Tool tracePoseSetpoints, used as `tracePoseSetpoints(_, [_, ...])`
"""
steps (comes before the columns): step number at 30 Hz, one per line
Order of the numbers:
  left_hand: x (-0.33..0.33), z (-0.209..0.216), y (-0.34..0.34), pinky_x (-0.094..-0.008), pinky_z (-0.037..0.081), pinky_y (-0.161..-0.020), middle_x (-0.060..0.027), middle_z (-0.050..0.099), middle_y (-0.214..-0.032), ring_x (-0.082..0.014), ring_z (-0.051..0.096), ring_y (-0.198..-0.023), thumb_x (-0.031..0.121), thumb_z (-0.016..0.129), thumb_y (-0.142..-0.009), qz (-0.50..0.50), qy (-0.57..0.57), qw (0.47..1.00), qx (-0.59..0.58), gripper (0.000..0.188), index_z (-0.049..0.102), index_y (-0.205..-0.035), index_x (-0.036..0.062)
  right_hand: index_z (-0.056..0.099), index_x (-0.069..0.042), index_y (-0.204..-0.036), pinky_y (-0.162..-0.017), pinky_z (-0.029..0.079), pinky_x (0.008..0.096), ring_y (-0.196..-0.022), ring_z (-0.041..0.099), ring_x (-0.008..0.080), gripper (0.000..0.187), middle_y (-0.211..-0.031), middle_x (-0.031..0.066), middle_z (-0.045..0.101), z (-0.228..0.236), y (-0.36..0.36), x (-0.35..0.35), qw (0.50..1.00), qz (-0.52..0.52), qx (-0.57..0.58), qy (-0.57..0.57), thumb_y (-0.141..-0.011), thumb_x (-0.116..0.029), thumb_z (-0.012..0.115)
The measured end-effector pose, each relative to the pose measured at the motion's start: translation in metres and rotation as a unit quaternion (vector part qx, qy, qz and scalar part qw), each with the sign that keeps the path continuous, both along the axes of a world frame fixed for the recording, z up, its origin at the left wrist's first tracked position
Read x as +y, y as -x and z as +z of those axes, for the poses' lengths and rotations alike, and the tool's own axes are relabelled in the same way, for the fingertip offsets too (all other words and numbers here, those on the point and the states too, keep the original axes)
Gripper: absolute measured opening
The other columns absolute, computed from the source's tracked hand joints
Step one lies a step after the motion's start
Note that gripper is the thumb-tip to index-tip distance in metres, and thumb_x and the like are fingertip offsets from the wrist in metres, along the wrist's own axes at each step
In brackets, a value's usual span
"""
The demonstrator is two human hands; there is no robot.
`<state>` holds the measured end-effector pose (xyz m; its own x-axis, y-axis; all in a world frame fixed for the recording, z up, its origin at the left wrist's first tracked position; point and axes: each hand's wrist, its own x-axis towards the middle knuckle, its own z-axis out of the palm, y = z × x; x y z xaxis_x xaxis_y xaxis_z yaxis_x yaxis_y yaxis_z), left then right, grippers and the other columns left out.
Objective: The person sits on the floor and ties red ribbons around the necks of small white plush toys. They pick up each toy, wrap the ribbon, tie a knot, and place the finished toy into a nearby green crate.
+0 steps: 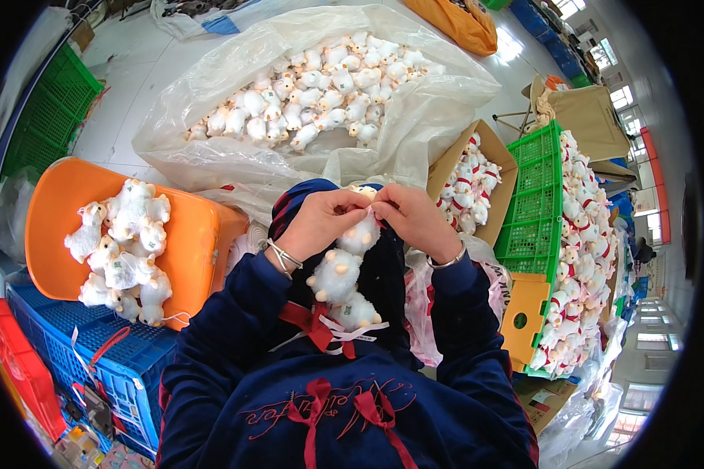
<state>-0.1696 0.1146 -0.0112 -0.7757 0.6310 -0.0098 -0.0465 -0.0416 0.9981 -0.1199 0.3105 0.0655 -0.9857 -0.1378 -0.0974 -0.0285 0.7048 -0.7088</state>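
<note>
Over my lap, my left hand and my right hand meet, with thumbs and fingers pinched together. They work at the neck of a small white plush toy; a thin strip of red ribbon shows by the fingertips, partly hidden by them. Two more white plush toys lie just below, one fluffy toy and another under it. Beside these, loose red ribbon and white strips rest on my dark blue top.
Ahead, a large clear plastic bag holds many plush toys. At left, more toys lie on an orange chair beside a blue crate. At right stand a cardboard box and a green crate, with red-ribboned toys inside and beyond.
</note>
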Motion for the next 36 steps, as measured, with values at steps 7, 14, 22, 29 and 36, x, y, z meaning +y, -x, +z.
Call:
tracePoseSetpoints(7, [0.004,0.0,-0.002,-0.0219,0.051,-0.074,0.0003,0.073,-0.092,-0.0039,0.062,-0.082,0.01,0.071,-0.095,0.0,-0.014,1.0,-0.025,0.019,0.074,-0.11,-0.0017,0.064,0.002,-0.093,-0.063,0.048,0.0343,-0.067,0.062,0.0211,0.018,-0.074,0.0114,0.064,0.0,0.004,-0.001,1.0,0.02,-0.011,0.011,-0.097,-0.016,0.064])
tracePoseSetpoints(14, [0.009,-0.004,-0.007,-0.0245,0.052,-0.069,-0.0039,0.074,-0.086,-0.0058,0.063,-0.076,0.013,0.072,-0.094,0.035,0.003,0.999,-0.007,0.02,0.076,-0.106,-0.0024,0.061,0.002,-0.091,-0.062,0.048,0.0324,-0.065,0.06,0.0163,0.018,-0.074,0.0096,0.065,-0.01,0.002,0.012,0.998,-0.018,-0.008,0.052,-0.098,-0.014,0.062])
tracePoseSetpoints(22, [0.011,-0.005,-0.007,-0.0242,0.053,-0.07,-0.0037,0.075,-0.086,-0.0063,0.065,-0.076,0.013,0.074,-0.093,0.027,0.011,0.999,-0.014,0.019,0.076,-0.105,-0.0009,0.062,0.002,-0.092,-0.063,0.049,0.0347,-0.066,0.062,0.0205,0.02,-0.075,0.0126,0.066,0.006,-0.003,0.004,0.998,-0.018,-0.042,0.04,-0.095,-0.017,0.066])
tracePoseSetpoints(29, [0.012,-0.009,-0.007,-0.0239,0.053,-0.071,-0.0032,0.075,-0.088,-0.0057,0.064,-0.078,0.012,0.073,-0.093,0.019,-0.02,1.0,-0.012,0.02,0.075,-0.108,-0.0009,0.064,0.0,-0.094,-0.063,0.049,0.0375,-0.068,0.064,0.0293,0.019,-0.077,0.0172,0.066,-0.007,-0.012,-0.003,0.998,-0.039,0.041,-0.042,-0.092,-0.017,0.07])
tracePoseSetpoints(36, [0.01,0.0,-0.005,-0.0234,0.053,-0.073,-0.0024,0.074,-0.09,-0.0052,0.063,-0.079,0.012,0.072,-0.094,0.005,0.011,1.0,-0.004,0.021,0.074,-0.11,-0.0018,0.065,0.0,-0.096,-0.065,0.049,0.0355,-0.071,0.062,0.0264,0.011,-0.083,0.0135,0.063,-0.02,-0.015,0.0,0.995,-0.052,0.089,0.009,-0.091,-0.009,0.069])
